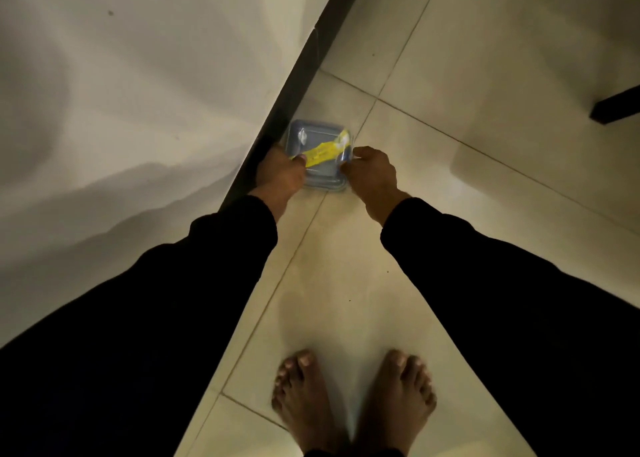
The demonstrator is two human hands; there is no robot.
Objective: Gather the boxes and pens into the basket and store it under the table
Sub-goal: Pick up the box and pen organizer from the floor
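A small blue-grey plastic basket (317, 138) sits low over the tiled floor, right beside the table's dark edge (304, 75). A yellow box (325, 150) lies across its top; the picture is blurred and I make out no pens. My left hand (278, 174) grips the basket's left side and my right hand (370, 172) grips its right side. Both arms are in black sleeves. The white tabletop (121, 93) fills the left of the view and hides what lies beneath it.
My bare feet (353, 397) stand on the cream floor tiles (450, 75) below the basket. A dark furniture leg (616, 106) juts in at the right edge. Open floor lies to the right of the basket.
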